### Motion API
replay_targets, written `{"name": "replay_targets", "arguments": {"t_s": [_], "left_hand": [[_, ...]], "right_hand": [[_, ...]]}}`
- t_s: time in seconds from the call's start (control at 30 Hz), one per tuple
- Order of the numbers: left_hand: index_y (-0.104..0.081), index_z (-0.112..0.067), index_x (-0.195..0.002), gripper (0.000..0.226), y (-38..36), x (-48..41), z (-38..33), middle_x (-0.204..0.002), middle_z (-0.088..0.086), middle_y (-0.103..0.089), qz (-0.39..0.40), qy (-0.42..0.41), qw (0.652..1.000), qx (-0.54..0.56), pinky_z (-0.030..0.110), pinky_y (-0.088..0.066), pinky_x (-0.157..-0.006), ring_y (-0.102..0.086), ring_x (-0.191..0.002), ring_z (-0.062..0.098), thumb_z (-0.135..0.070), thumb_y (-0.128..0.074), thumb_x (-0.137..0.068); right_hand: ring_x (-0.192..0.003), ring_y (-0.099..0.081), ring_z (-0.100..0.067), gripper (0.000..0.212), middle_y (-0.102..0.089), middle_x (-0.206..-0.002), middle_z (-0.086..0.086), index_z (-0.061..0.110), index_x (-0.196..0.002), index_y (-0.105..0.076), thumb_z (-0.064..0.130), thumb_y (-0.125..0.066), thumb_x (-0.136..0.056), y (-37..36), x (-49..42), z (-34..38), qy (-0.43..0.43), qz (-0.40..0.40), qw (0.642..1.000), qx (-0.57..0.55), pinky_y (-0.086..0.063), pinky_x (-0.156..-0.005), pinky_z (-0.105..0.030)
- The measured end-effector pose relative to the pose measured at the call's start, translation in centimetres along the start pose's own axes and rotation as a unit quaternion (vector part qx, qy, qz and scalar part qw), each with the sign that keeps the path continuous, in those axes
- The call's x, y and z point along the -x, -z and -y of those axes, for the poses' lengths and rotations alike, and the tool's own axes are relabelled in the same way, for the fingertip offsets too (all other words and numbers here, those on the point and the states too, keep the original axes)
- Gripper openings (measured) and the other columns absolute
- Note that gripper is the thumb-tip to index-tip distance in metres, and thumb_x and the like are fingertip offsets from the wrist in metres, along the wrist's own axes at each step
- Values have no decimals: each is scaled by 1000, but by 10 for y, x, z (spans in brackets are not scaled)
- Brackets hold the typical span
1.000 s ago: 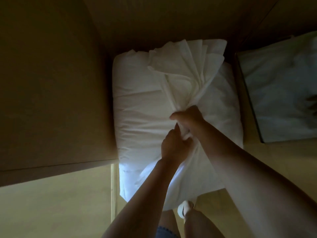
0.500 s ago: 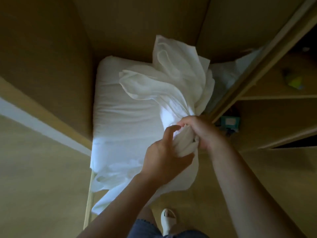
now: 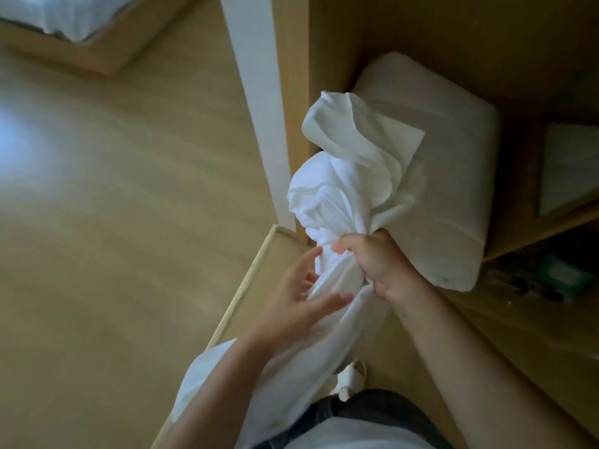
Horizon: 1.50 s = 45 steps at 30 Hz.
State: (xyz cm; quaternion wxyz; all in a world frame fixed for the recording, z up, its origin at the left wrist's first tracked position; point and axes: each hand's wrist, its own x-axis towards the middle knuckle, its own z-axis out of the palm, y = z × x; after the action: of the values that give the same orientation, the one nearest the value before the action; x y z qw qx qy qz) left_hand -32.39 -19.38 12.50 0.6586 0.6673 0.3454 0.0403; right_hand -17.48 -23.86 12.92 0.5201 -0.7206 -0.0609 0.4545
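A bunched white sheet (image 3: 343,189) stands up in a loose bundle in front of a pale pillow (image 3: 453,176) that lies inside a wooden cupboard. My right hand (image 3: 379,264) grips the gathered neck of the sheet, fingers curled round it. My left hand (image 3: 301,299) is just left of that neck, fingers spread and relaxed, touching the cloth from the side. The sheet's lower end (image 3: 275,377) hangs down under my left forearm.
A cupboard door edge (image 3: 256,102) stands left of the pillow. Wooden floor (image 3: 113,222) spreads to the left, with a bed corner (image 3: 64,17) at top left. A shelf (image 3: 551,273) with small items lies right. My foot in a white sandal (image 3: 350,380) is below.
The view swung left. The sheet has been pulled off the pillow and bunched tighter. My left hand has let go of the cloth and opened; my right hand keeps its grip.
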Motion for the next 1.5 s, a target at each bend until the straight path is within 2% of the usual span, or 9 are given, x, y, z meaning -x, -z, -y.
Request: {"name": "replay_targets", "arguments": {"t_s": [0.1, 0.23, 0.5, 0.73, 0.83, 0.93, 1.13, 1.3, 1.5], "left_hand": [[-10, -39, -149, 126, 56, 19, 21, -147, -18, -31, 0, 17, 993, -115, 29, -35, -107, -33, -132, -3, -72, -70, -44], [0, -46, -143, 124, 142, 37, 53, -131, -21, -47, -78, 63, 956, -275, 31, -47, -88, -53, -113, 10, -69, -68, -42], [-29, -33, -138, 80, 293, 19, 88, -118, -9, -58, -217, 36, 897, -383, 28, -39, -75, -55, -107, 20, -54, -61, -68], [-41, -26, -137, 78, 376, -42, 87, -120, -7, -59, -250, 40, 872, -418, 32, -40, -85, -55, -110, 22, -59, -59, -68], [-57, -16, -127, 77, 414, -80, 77, -102, 1, -67, -267, 33, 860, -434, 34, -45, -73, -63, -92, 30, -53, -74, -61], [-62, -7, -121, 81, 455, -128, 61, -94, 7, -68, -314, -3, 835, -452, 38, -50, -66, -65, -81, 33, -46, -82, -52], [-4, -22, -150, 134, 523, -227, 19, -148, 16, -36, -251, 52, 832, -492, 46, -41, -93, -41, -132, 34, -65, -75, -45], [-56, -5, -129, 87, 603, -314, -5, -115, 17, -65, -356, -54, 811, -461, 41, -52, -67, -66, -96, 35, -22, -86, -49], [-69, -6, -110, 65, 714, -409, -16, -87, 6, -72, -328, -130, 822, -447, 35, -52, -59, -67, -70, 30, -7, -82, -45]], "right_hand": [[-61, -61, -24, 5, -60, -64, -8, 5, -71, -65, 0, -66, -68, -73, -9, 0, -7, 6, 1000, -8, -48, -58, -29], [-78, -63, -26, 13, -63, -75, -5, 9, -78, -64, 1, -67, -69, -182, -28, 3, -1, -10, 1000, -2, -52, -66, -33], [-73, -61, -11, 18, -65, -77, 5, 13, -80, -64, -1, -68, -71, -327, -64, 28, 34, -4, 999, 26, -46, -57, -20], [-80, -66, -19, 27, -70, -90, -6, 4, -97, -66, 0, -69, -70, -399, -134, 67, -12, 5, 1000, 7, -51, -60, -22], [-88, -67, -24, 33, -69, -97, -8, 2, -102, -65, -2, -68, -70, -435, -179, 92, -32, -6, 999, -42, -55, -73, -31], [-74, -63, -20, 30, -66, -91, -6, 3, -100, -62, 1, -68, -71, -472, -233, 134, -59, -12, 996, -65, -51, -62, -26], [-91, -66, -28, 40, -67, -105, -11, 3, -110, -60, 8, -68, -71, -525, -331, 225, -80, -18, 995, -60, -55, -81, -40], [-89, -65, -22, 41, -67, -108, -7, 6, -114, -59, 10, -68, -75, -563, -393, 293, -69, 1, 996, -65, -54, -72, -31], [-81, -60, -18, 29, -63, -94, -2, 11, -102, -59, 10, -69, -75, -616, -481, 359, -63, 20, 997, -48, -47, -64, -27]]}}
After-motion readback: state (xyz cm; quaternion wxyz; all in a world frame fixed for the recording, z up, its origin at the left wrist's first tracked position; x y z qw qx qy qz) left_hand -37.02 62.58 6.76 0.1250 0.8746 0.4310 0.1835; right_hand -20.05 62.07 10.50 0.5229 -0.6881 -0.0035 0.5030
